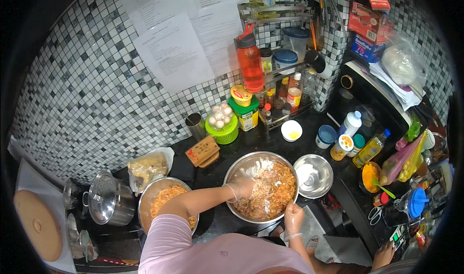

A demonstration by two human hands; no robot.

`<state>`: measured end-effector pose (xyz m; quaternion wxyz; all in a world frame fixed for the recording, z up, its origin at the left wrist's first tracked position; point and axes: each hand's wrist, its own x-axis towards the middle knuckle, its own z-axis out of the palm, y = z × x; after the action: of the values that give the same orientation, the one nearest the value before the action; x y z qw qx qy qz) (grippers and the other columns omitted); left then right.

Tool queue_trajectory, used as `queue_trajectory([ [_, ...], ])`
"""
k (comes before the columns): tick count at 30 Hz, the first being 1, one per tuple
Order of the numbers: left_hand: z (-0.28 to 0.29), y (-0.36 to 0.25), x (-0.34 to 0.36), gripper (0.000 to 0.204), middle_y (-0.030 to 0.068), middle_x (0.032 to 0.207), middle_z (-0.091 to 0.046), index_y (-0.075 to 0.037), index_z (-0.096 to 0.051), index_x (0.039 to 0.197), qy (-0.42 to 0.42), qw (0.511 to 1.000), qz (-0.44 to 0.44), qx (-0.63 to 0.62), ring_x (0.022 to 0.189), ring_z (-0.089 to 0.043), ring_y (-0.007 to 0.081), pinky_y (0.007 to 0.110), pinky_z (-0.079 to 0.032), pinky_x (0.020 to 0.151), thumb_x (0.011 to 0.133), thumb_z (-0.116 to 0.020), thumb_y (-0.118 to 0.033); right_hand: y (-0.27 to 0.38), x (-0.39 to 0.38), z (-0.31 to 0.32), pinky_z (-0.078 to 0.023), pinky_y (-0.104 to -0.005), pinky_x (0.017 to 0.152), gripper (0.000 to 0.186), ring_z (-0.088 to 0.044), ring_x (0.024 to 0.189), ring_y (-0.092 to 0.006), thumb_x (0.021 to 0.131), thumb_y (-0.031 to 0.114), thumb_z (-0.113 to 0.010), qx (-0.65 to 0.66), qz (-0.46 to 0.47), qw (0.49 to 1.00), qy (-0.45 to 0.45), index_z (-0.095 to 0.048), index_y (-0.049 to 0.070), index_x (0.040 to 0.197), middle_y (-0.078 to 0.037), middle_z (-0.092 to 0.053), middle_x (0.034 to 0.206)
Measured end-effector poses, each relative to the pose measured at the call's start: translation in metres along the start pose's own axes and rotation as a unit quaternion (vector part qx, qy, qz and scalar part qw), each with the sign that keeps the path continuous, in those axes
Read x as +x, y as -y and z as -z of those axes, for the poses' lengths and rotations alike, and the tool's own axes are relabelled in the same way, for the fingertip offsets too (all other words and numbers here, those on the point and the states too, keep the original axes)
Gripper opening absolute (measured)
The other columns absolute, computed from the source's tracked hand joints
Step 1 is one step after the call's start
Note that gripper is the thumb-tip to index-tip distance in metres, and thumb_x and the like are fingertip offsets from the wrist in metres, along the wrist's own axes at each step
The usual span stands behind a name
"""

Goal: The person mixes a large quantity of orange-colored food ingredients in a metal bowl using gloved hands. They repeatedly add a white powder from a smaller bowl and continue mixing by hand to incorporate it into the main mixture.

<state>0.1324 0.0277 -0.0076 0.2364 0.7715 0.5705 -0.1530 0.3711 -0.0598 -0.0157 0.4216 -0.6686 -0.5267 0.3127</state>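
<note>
A wide steel mixing bowl (pixel 232 207) stands at the counter's front, filled with an orange-brown crumbly mixture (pixel 270 192) with white powder (pixel 261 164) along its far side. My left hand (pixel 245 188), in a clear plastic glove, reaches into the mixture at the bowl's left; its fingers are hidden there. At the near right rim, my right hand (pixel 293 219), also gloved, is closed on the bowl's edge. A smaller steel bowl (pixel 325 176) with some white powder sits just right of it. Under my left forearm, another steel bowl (pixel 145 199) holds more orange mixture (pixel 166 196).
Behind stand a green basket (pixel 222 134) with eggs, a wooden box (pixel 202 151) and a small white bowl (pixel 291 131). A lidded pot (pixel 112 200) is at left. Bottles, including yellow oil (pixel 371 149), crowd the right. Another person's hand (pixel 384 255) shows at lower right.
</note>
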Motion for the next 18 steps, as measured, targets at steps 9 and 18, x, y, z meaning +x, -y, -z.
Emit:
queue_trajectory([
  [9, 0.024, 0.005, 0.003, 0.03, 0.0238, 0.097, -0.068, 0.004, -0.068, 0.095, -0.023, 0.998, 0.032, -0.054, 0.092, -0.067, 0.0353, 0.042, -0.054, 0.077, 0.072, -0.067, -0.015, -0.003, -0.002, -0.001, -0.036, -0.0456, 0.047, 0.046, -0.046, 0.04, -0.027, 0.09, 0.025, -0.054, -0.01, 0.007, 1.0, -0.008, -0.05, -0.006, 0.057, -0.024, -0.048, 0.05],
  [18, 0.03, 0.004, -0.048, 0.092, 0.0276, 0.136, -0.046, -0.011, -0.038, 0.142, 0.051, 0.993, -0.099, -0.033, 0.116, -0.054, 0.0391, 0.041, -0.043, 0.099, 0.064, -0.081, -0.035, -0.013, -0.001, -0.007, -0.035, -0.0441, 0.046, 0.045, -0.045, 0.039, -0.0218, 0.091, 0.022, -0.054, 0.01, -0.013, 1.0, -0.01, -0.049, -0.006, 0.056, -0.022, -0.045, 0.049],
])
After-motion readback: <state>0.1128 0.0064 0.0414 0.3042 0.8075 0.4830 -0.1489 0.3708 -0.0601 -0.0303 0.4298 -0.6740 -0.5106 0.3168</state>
